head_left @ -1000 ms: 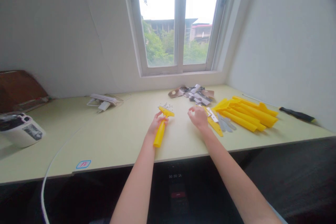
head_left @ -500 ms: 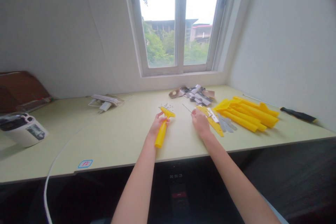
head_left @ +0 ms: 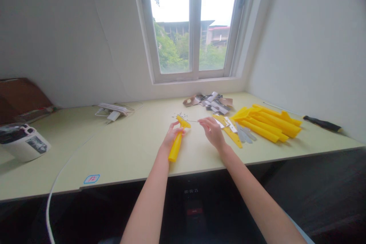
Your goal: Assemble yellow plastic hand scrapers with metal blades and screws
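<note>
My left hand [head_left: 170, 136] is closed around a yellow scraper handle [head_left: 175, 145], its wide head pointing away from me and its tube end toward me. In my right hand [head_left: 212, 131] a thin grey metal strip [head_left: 193, 121], seen nearly edge-on, is pinched between the fingers. Its free end points left and reaches the scraper head; whether they touch I cannot tell. Just beyond the head lies a scatter of small screws [head_left: 180, 115]. Beside my right hand are flat yellow plates [head_left: 233, 137], white pieces [head_left: 231, 125] and grey blades [head_left: 244, 133].
Several more yellow scraper handles [head_left: 268, 124] are piled at the right, with a long black-handled screwdriver [head_left: 322, 123] beyond them. Packaging scraps [head_left: 214, 103] lie near the window. Leftward are a power strip [head_left: 113, 109], a white mug [head_left: 27, 145] and a white cable [head_left: 61, 171].
My right hand has moved slightly left, bringing the thin metal strip from apart to the scraper head. The strip has swung from slanted to nearly level. My left hand stays almost still.
</note>
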`<state>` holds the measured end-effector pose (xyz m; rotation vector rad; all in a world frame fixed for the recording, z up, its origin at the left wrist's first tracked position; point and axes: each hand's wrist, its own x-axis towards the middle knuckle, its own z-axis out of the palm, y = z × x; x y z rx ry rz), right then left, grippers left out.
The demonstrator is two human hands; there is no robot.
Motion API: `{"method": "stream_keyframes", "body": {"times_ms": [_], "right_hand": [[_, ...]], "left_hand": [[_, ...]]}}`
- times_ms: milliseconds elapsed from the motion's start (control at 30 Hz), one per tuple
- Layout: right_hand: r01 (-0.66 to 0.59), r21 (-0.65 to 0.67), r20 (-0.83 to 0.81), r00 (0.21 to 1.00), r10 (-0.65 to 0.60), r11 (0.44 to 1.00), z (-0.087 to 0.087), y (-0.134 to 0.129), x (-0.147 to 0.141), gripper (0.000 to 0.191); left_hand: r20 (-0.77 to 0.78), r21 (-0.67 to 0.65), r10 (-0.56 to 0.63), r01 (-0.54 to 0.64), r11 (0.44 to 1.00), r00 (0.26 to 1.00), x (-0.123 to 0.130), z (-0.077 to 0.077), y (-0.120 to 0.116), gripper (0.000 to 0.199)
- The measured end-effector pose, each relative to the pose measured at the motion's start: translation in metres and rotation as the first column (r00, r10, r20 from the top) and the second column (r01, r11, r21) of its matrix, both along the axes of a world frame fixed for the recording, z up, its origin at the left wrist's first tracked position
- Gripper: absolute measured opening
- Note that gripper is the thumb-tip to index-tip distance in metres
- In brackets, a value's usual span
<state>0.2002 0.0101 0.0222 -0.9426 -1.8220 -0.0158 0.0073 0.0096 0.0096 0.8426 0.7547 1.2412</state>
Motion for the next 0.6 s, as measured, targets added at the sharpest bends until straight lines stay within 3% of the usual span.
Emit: {"method": "stream_keyframes", "body": {"times_ms": [600], "right_hand": [[-0.007, -0.022, 0.042, 0.999, 0.008, 1.0, -0.0005, 0.0013, -0.0005, 0.022]], "left_hand": [[-0.056, 0.014, 0.01, -0.009, 1.0, 0.998, 0.001, -0.0003, -0.0002, 0.048]]}}
